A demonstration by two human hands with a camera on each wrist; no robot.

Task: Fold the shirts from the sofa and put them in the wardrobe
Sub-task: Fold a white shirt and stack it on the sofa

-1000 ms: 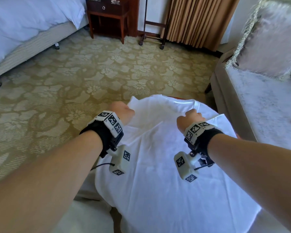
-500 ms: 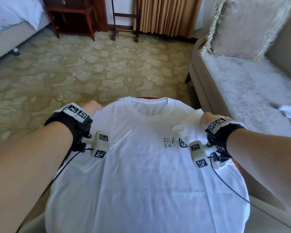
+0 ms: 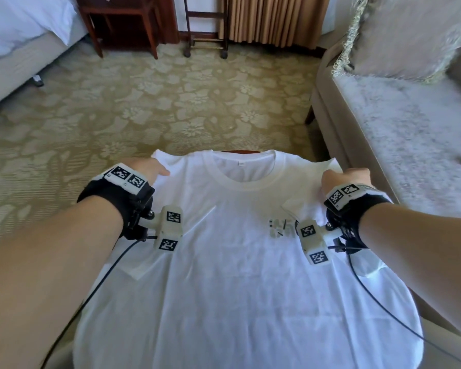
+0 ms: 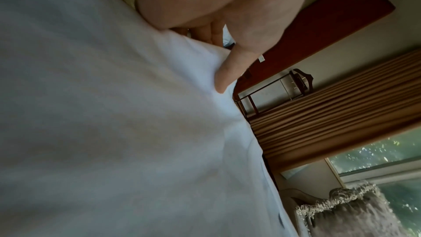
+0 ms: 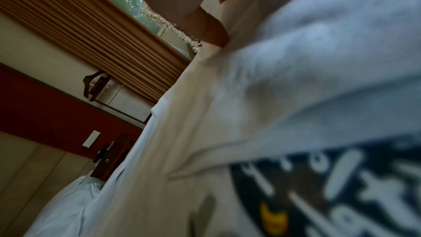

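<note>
We've got the white shirt (image 3: pixel 224 275) spread face-up on the round bench (image 3: pixel 240 151), collar at the far edge, hem near us. Left hand (image 3: pixel 147 170) pinches the far-left shoulder, thumb on top of the cloth; right hand (image 3: pixel 343 179) grips the far-right shoulder w/ curled fingers (image 5: pixel 212 30), prob. to pull the fabric flat before folding. Thin, soft cotton, lightly creased, ribbed neck, small dark print on the right chest. Sofa (image 3: pixel 399 134) sits to the right.
</note>
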